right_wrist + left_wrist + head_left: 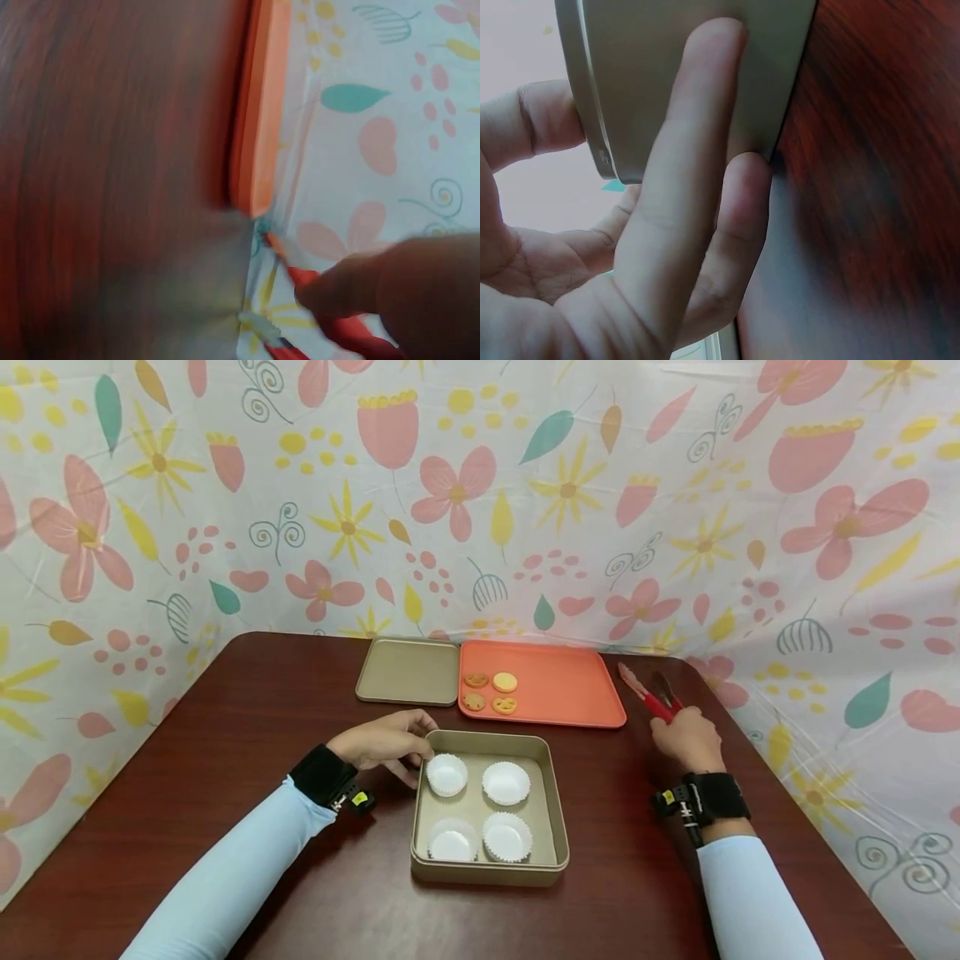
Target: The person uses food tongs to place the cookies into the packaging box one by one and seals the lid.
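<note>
A gold rectangular tin (pixel 489 872) stands on the table with several white paper baking cups inside, such as the front right cup (pixel 507 837). My left hand (pixel 386 743) grips the tin's far left corner. In the left wrist view its fingers (pixel 697 112) press the tin's outer wall (pixel 637 82), while another finger reaches the rim. Over at the right, my right hand (pixel 688 742) holds red-handled tongs (pixel 660 700), their tips pointing away and spread apart. The right wrist view is blurred; it shows the tongs (pixel 304 277) beside the orange tray's corner.
Several cookies, among them a pale round cookie (pixel 505 682) and a pretzel-shaped cookie (pixel 504 705), lie at the left end of an orange tray (pixel 555 681). Left of it is a flat gold lid or tray (pixel 408 671). Behind the table (pixel 247 710) hangs a flowered curtain (pixel 480 577).
</note>
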`<state>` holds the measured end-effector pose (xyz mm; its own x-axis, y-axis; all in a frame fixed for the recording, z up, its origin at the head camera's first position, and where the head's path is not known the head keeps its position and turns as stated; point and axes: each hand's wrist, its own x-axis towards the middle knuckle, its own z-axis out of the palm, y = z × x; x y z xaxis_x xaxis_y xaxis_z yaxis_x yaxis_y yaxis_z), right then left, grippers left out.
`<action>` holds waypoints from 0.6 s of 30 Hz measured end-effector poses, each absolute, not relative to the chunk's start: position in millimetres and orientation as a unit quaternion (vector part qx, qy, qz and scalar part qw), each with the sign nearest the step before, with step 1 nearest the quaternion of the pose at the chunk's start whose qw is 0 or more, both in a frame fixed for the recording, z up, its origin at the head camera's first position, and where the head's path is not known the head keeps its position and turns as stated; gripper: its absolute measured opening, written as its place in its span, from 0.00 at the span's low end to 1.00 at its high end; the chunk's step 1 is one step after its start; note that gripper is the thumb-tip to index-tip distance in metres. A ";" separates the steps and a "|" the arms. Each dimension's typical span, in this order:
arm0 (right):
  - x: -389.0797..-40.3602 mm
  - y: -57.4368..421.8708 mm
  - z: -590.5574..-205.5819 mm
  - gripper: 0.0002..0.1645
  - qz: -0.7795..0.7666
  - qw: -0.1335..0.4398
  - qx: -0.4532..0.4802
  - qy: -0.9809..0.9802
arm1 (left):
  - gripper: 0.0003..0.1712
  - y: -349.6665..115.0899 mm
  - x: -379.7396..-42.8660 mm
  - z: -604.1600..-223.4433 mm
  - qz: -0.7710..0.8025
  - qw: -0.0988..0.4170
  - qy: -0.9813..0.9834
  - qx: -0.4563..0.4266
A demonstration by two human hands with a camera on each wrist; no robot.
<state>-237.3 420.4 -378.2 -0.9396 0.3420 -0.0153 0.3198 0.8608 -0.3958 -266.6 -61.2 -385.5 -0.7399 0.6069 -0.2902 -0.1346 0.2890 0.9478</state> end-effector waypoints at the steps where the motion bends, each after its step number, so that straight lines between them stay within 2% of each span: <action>1: -235.9 421.9 -377.5 0.42 0.195 0.037 -0.179 -0.963 | 0.28 -61.1 -266.3 -385.5 0.574 0.323 0.735 0.160; 3: -232.6 425.0 -375.7 0.49 0.192 0.059 -0.196 -0.960 | 0.28 -60.9 -265.5 -385.2 0.573 0.324 0.735 0.160; 6: -228.7 428.4 -370.8 0.52 0.200 0.098 -0.201 -0.954 | 0.27 -61.1 -266.2 -385.7 0.573 0.324 0.735 0.160; 14: -226.3 414.6 -352.0 0.44 0.200 0.212 -0.136 -0.947 | 0.27 -60.2 -268.1 -385.6 0.573 0.321 0.736 0.162; 18: -223.5 400.5 -342.0 0.42 0.201 0.237 -0.105 -0.945 | 0.27 -60.6 -269.0 -386.3 0.572 0.323 0.737 0.160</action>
<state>-223.5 400.5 -342.0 -0.8657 0.2934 0.4056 0.1031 0.8974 -0.4290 -269.0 -60.6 -386.3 -0.7407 0.6047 -0.2929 -0.1334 0.2949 0.9462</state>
